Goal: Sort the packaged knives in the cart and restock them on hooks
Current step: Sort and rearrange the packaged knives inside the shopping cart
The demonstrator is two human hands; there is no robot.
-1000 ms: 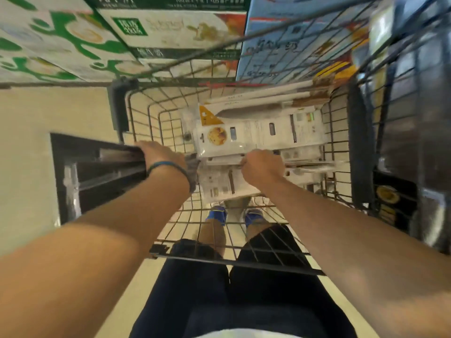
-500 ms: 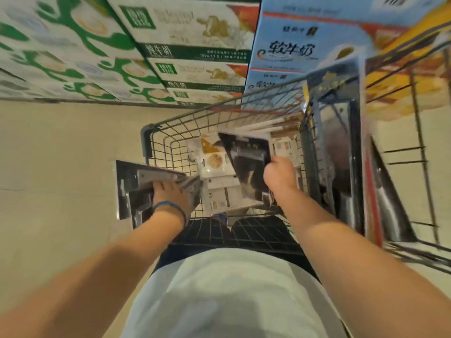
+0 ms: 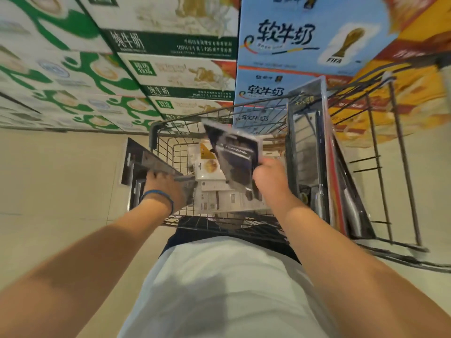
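A dark packaged knife (image 3: 234,164) tilts at frame centre, above the white packs (image 3: 212,198) lying in the cart (image 3: 153,135). The right hand (image 3: 268,181) pinches its lower right edge, probably to read its face for sorting. At centre left, the left hand (image 3: 166,189) grips a stack of dark packs (image 3: 144,162) just outside the cart's rim, apparently a sorted pile.

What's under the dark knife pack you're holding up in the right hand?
In the cart, white knife packs lie below the dark pack, one with a yellow triangle label. Whatever sits directly beneath it is covered.
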